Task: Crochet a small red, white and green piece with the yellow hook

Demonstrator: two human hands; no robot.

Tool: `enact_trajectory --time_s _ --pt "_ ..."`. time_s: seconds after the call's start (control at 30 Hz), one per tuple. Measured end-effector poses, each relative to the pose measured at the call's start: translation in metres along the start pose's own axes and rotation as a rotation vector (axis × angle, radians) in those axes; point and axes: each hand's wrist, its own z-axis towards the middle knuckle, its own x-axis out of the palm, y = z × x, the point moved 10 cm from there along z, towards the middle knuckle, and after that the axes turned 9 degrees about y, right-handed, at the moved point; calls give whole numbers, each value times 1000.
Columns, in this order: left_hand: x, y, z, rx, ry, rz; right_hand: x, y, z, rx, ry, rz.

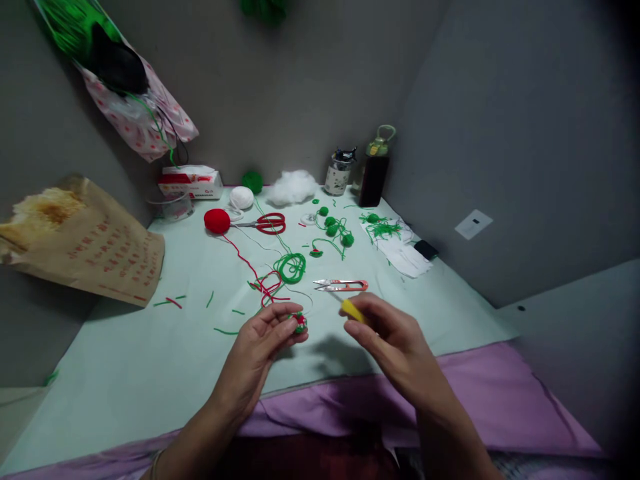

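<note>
Between the fingertips of my left hand (273, 332) is a small crocheted piece (300, 323), red in the middle with green and white at its edge. My right hand (387, 337) is closed around the yellow handle of a crochet hook (353, 311), whose thin metal shaft points up and left. The hook and the crocheted piece are apart. Just beyond the hook lie thread snips (342, 285) with orange handles. Loose red yarn (270, 288) and a coil of green yarn (291, 268) rest beyond my left hand.
Farther back are a red yarn ball (217, 221), red-handled scissors (265, 223), a white yarn ball (241, 197), white stuffing (293, 187) and several green crocheted balls (331, 227). A paper bag (110, 250) stands left; a bottle (375, 177) and pen cup (338, 175) stand at the back right.
</note>
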Motion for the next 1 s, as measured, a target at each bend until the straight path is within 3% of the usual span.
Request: enact_trajectory --time_s 0.13,0.3,0.5,0.77,1.0 --pt "-5 2 0 -9 -24 -83 -9 -14 -4 -14 -163 294" --pt "-4 3 0 -22 -33 -132 -20 -24 -13 -57 -372 385" --pt "-2 4 2 -19 7 -109 3 -7 -5 -190 -267 492" --pt "2 1 0 -2 30 -84 11 17 -6 -313 -254 196" --pt "3 0 1 -6 27 -79 14 22 -5 -333 -229 155"
